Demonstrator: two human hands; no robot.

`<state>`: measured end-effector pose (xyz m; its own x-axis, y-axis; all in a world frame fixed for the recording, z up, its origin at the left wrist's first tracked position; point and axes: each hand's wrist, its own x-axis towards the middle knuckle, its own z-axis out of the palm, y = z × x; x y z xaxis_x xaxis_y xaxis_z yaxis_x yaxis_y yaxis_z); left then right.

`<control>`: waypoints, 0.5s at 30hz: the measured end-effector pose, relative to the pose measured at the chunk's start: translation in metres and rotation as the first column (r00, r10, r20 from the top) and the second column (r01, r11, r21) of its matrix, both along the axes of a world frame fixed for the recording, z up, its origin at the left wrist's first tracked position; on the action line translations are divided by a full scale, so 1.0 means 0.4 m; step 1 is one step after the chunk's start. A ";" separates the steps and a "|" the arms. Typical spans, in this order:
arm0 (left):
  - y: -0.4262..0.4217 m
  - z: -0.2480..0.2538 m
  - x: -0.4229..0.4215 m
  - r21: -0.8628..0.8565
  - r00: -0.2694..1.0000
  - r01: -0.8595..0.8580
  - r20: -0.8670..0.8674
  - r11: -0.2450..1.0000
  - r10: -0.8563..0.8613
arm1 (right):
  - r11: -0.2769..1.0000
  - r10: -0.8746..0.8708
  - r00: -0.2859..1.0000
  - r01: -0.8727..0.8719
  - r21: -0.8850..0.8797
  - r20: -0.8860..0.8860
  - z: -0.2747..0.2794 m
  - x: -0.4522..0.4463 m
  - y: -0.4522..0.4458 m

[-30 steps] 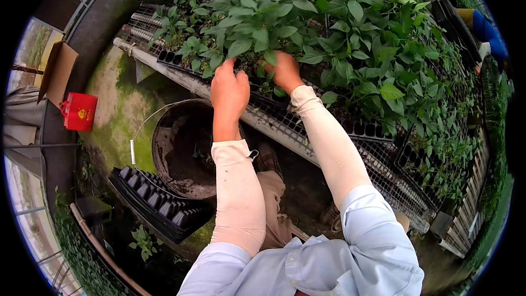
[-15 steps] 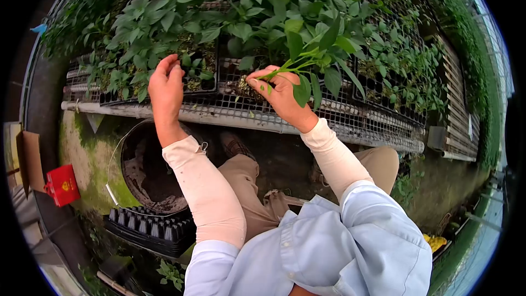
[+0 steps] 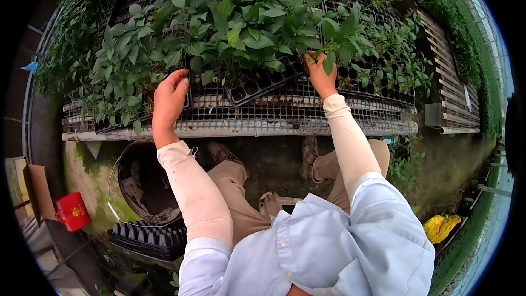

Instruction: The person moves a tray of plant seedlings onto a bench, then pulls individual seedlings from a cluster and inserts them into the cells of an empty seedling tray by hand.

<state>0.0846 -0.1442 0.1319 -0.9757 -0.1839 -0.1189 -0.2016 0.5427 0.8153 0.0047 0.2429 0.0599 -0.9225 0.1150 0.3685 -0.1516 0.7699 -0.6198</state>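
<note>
My right hand [image 3: 322, 75] is closed beside the right corner of a tilted black seedling tray [image 3: 266, 92]. Leafy seedlings [image 3: 341, 37] rise from its fingers, one leaf hanging over them; their stems are mostly hidden. Whether the fingertips also press on the tray cannot be made out. Empty cells line the tray's front edge, and dense pepper-like plants [image 3: 246, 33] cover the rest. My left hand [image 3: 171, 101] is at the right edge of the left tray, its fingers bent and a little apart, with nothing seen in them.
The trays rest on a wire mesh bench [image 3: 219, 111] with a pale front rail [image 3: 263, 129]. Below stand a bucket [image 3: 131, 186] and stacked black cell trays [image 3: 145, 238]. A red box [image 3: 72, 211] lies left, a yellow bag [image 3: 441, 228] right. More seedlings [image 3: 378, 74] grow at right.
My right hand has moved right and up with the seedlings. The middle tray now sits at a slant with its front edge showing. My left hand has lowered slightly in view.
</note>
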 end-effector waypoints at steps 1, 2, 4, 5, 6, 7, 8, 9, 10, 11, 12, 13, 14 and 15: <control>0.003 0.000 -0.003 -0.007 1.000 -0.001 -0.002 1.000 0.001 | 1.000 0.017 0.996 -0.016 0.008 -0.086 -0.013 -0.020 -0.005; 0.005 -0.003 -0.004 -0.006 1.000 -0.004 -0.004 1.000 0.004 | 1.000 -0.025 0.999 0.025 -0.004 -0.046 -0.030 -0.031 -0.011; 0.007 -0.005 -0.006 -0.007 1.000 -0.009 0.006 1.000 0.009 | 0.997 -0.031 0.999 0.029 0.066 0.028 -0.103 -0.074 0.000; 0.006 -0.006 -0.010 -0.012 1.000 -0.013 0.008 1.000 0.013 | 0.989 -0.041 0.994 0.027 0.144 0.097 -0.145 -0.099 0.003; 0.004 -0.006 -0.013 -0.018 1.000 -0.003 0.011 1.000 0.004 | 0.994 -0.060 0.990 0.047 0.103 0.130 -0.156 -0.110 -0.014; 0.003 -0.008 -0.014 -0.022 1.000 0.006 0.014 1.000 -0.006 | 0.994 -0.054 0.989 0.041 0.101 0.134 -0.163 -0.121 -0.022; 0.001 -0.009 -0.017 -0.024 1.000 0.001 0.018 1.000 0.000 | 0.989 -0.068 0.980 0.042 0.141 0.188 -0.168 -0.131 -0.028; 0.002 -0.009 -0.020 -0.029 1.000 0.006 0.017 1.000 -0.006 | 0.982 -0.086 0.967 0.042 0.183 0.240 -0.159 -0.132 -0.036; 0.003 -0.009 -0.021 -0.032 1.000 0.013 0.016 0.999 -0.012 | 0.985 -0.099 0.947 0.049 0.167 0.305 -0.145 -0.133 -0.034; 0.005 -0.009 -0.019 -0.031 1.000 0.009 0.018 0.999 -0.008 | 0.985 -0.096 0.947 0.045 0.169 0.307 -0.131 -0.131 -0.034; 0.006 -0.008 -0.019 -0.032 1.000 0.008 0.010 0.999 -0.008 | 0.995 -0.011 0.957 -0.019 0.100 0.290 -0.122 -0.130 -0.027; 0.005 -0.009 -0.018 -0.033 1.000 0.008 0.001 0.999 -0.007 | 0.996 0.073 0.961 -0.084 0.031 0.267 -0.132 -0.133 -0.009; 0.002 -0.009 -0.018 -0.030 1.000 0.004 0.004 1.000 -0.004 | 0.976 0.218 0.926 -0.216 -0.041 0.307 -0.136 -0.142 0.018; -0.002 -0.011 -0.017 -0.032 1.000 0.011 0.007 0.999 -0.011 | 0.975 0.221 0.924 -0.220 -0.039 0.311 -0.127 -0.130 0.024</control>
<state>0.0779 -0.1449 0.1273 -0.9770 -0.1766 -0.1195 -0.2006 0.5707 0.7962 -0.0473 0.2524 0.0089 -0.9930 -0.1033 0.0580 -0.1156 0.7370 -0.6660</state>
